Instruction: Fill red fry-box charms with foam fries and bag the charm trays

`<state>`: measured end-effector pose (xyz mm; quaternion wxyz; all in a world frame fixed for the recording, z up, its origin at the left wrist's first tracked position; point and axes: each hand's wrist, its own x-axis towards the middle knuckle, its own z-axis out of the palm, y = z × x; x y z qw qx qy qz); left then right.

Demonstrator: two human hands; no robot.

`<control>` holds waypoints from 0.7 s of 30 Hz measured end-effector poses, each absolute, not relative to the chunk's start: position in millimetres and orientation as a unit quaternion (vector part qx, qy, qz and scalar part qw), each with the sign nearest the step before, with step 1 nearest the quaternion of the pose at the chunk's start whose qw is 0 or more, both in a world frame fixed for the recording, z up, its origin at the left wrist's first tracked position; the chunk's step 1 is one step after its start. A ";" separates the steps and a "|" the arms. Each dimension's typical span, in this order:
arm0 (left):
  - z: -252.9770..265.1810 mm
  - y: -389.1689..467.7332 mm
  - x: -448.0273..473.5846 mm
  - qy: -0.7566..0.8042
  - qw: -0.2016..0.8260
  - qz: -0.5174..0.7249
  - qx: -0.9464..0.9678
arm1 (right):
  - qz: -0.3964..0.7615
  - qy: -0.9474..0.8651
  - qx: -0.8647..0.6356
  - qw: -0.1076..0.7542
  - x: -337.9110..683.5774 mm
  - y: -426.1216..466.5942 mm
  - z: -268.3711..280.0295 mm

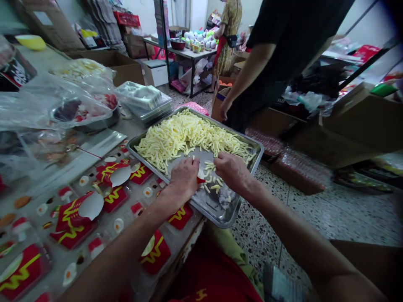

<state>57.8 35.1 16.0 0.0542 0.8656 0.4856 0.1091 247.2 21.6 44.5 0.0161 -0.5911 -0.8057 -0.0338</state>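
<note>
A metal tray [231, 222] sticks out past the table edge, with a heap of pale yellow fry-shaped sticks [185, 130] along its far side. Over the tray, my left hand [186, 178] is closed round a small red-and-white fry carton [200, 176], mostly hidden by the fingers. My right hand [232, 171] is closed beside it, fingertips at the heap's near edge; whatever is in them is hidden. Several loose sticks and some white powder lie between and below the hands. To the left, stacked red cartons with yellow zigzags [74, 216] lie on the table.
Clear packs with printed red cartons and eggs [118, 225] cover the table [185, 256]. Plastic bags [59, 100] and stacked clear trays [141, 98] stand behind. A person in black [283, 54] is beyond the tray; another [231, 25] is farther back. Cardboard boxes [362, 117] stand right.
</note>
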 end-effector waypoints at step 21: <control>-25.6 22.7 -2.6 0.419 0.217 0.308 0.826 | 0.152 -0.826 -0.492 0.230 156.2 -5.7 9.9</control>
